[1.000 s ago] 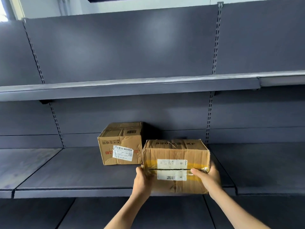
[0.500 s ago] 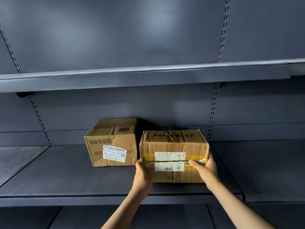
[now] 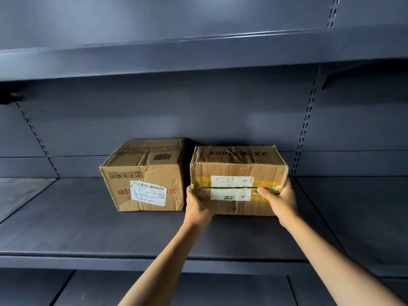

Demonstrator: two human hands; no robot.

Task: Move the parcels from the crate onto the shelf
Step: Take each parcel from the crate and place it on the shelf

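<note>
Cardboard parcel [image 3: 238,181] sits on shelf [image 3: 88,228], just beside second parcel [image 3: 144,176]. Left hand [image 3: 196,206] and right hand [image 3: 279,198] clasp its lower front corners, likely squaring it in line with neighbour. Crate not in view.

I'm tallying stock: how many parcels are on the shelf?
2. The left parcel stands alone on the shelf; the right parcel sits beside it, held by the left hand and right hand.
</note>
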